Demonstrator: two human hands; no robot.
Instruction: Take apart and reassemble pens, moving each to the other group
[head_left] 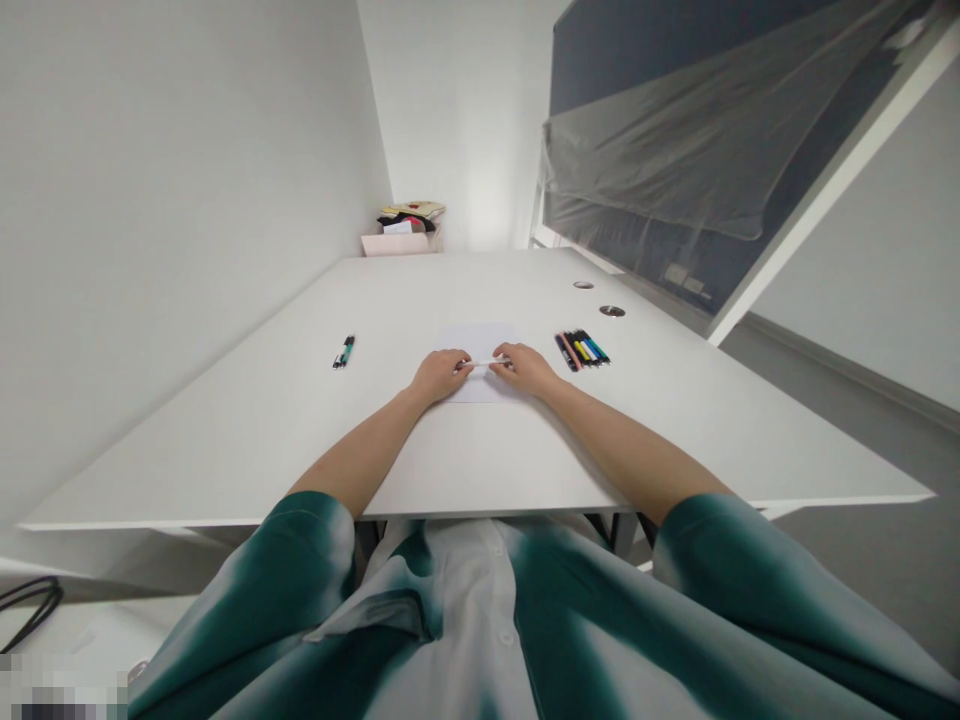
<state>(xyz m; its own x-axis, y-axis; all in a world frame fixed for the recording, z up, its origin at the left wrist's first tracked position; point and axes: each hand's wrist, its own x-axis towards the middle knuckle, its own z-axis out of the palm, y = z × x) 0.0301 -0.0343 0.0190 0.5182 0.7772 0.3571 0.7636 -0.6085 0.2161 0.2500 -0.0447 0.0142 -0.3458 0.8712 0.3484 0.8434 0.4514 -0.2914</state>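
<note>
My left hand (439,375) and my right hand (526,368) rest over a sheet of paper (480,390) on the white table, facing each other. Between them lies a slim white pen (482,364), held level from side to side. Each hand has its fingers closed around one end of it, so both tips are partly hidden. The paper looks blank where it shows. To the right of my right hand sits a row of several coloured pens (583,350), side by side. Farther off on the left are black and green pens (344,352).
The white table (300,430) runs away from me, with a wall along its left. A box with folded things (403,240) stands at the far left end. Two round metal inserts (612,311) lie near the right edge, beside a plastic-draped dark panel (660,170).
</note>
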